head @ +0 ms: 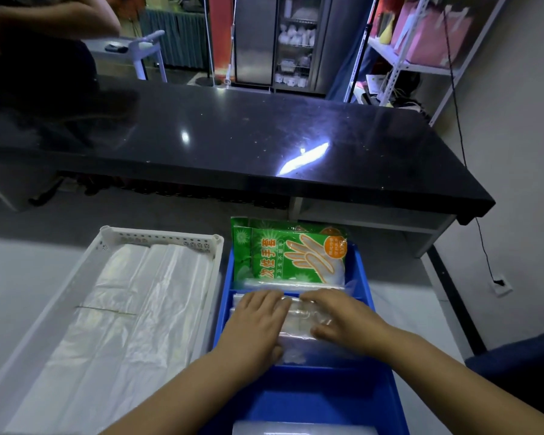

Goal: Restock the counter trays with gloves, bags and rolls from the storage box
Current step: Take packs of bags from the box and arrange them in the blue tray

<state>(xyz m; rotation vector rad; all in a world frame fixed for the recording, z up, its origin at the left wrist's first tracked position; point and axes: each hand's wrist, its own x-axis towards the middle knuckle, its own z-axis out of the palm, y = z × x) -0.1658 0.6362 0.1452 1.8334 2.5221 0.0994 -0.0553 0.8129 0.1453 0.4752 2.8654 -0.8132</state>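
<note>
A blue divided tray (pixel 387 384) lies in front of me. Green packs of disposable gloves (pixel 283 255) stand in its far compartment. In the middle compartment lies a stack of clear plastic bags (pixel 299 318). My left hand (pixel 258 321) and my right hand (pixel 343 318) both rest flat on that stack, fingers spread and pressing down, thumbs at its near edge. A clear roll or pack (pixel 302 430) shows at the bottom edge in the near compartment.
A white perforated tray (pixel 157 238) full of folded white plastic bags (pixel 132 315) sits to the left of the blue tray. A black glossy counter (pixel 264 136) runs across beyond. Another person's arm (pixel 51 17) is at top left. Metal shelving (pixel 421 64) stands at the right.
</note>
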